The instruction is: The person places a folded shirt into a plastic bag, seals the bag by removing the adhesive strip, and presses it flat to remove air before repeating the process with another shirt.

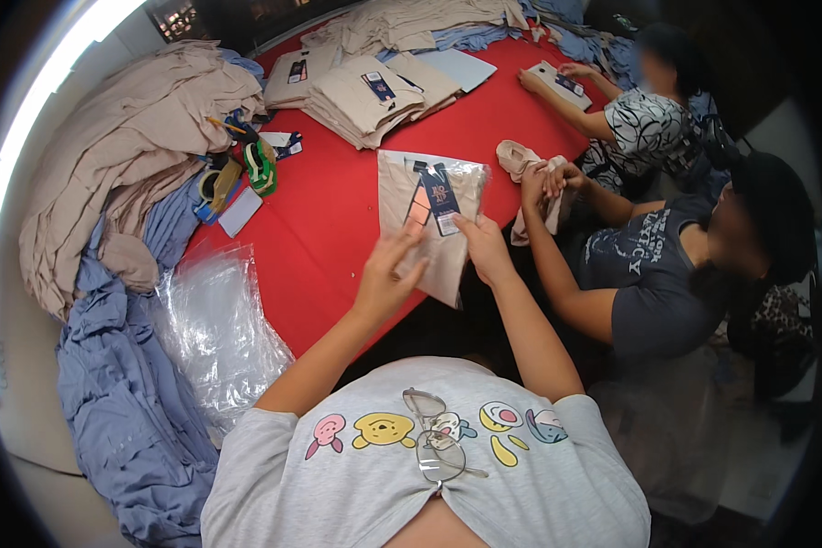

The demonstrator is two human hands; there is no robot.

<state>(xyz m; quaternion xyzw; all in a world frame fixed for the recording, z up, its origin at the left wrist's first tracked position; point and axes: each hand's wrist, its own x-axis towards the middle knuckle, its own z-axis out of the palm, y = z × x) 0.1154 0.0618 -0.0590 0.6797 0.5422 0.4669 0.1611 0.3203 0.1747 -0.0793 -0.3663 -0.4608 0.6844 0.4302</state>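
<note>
A folded beige garment in a clear plastic bag (402, 205) is tilted up in front of me at the table's near edge. A dark blue hang tag (442, 196) lies against its front, with a narrow tag strip beside it. My right hand (486, 248) is closed on the bag's right edge, thumb in front near the tag's lower end. On the other side, my left hand (391, 274) has its fingers apart, with the fingertips against the bag's lower left front.
A red-covered table (320, 228) bears stacked beige garments (361, 96) at the back. Empty plastic bags (224, 320) lie left, near a green tape dispenser (260, 167). Loose beige (128, 137) and blue cloth (123, 393) heap farther left. Two people (653, 265) handle garments on the right.
</note>
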